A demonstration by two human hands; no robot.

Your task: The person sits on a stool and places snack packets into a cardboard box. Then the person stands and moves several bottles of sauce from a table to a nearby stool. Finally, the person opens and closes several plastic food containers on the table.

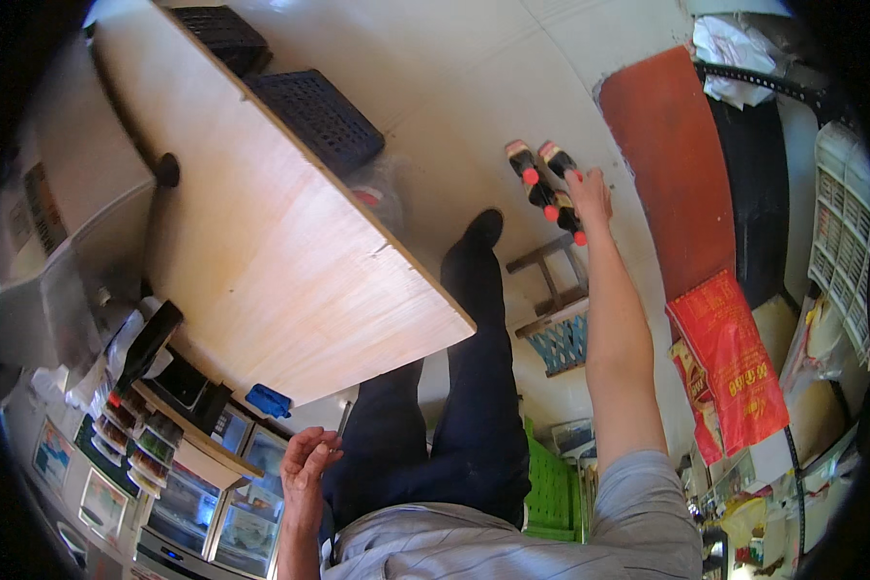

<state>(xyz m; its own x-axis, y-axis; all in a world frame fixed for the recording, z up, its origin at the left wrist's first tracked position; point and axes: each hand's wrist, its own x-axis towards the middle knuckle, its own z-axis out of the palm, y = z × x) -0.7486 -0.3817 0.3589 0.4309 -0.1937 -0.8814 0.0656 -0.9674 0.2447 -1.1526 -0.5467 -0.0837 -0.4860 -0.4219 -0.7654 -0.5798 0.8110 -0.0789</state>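
Observation:
My right hand (591,198) reaches down over several dark bottles (536,188) with red caps and pale labels, its fingers closed around the upper part of one bottle. The bottles stand close together on the tiled floor. My left hand (307,464) is raised low in the picture, beside my dark trousers, with its fingers curled; whether it holds something small I cannot make out.
A plywood board (261,242) fills the left, with black crates (314,116) beside it. A wooden frame (546,271) lies near my foot. A reddish bench (662,164), red bag (730,377) and white rack (841,232) are at right. A green crate (551,483) is below.

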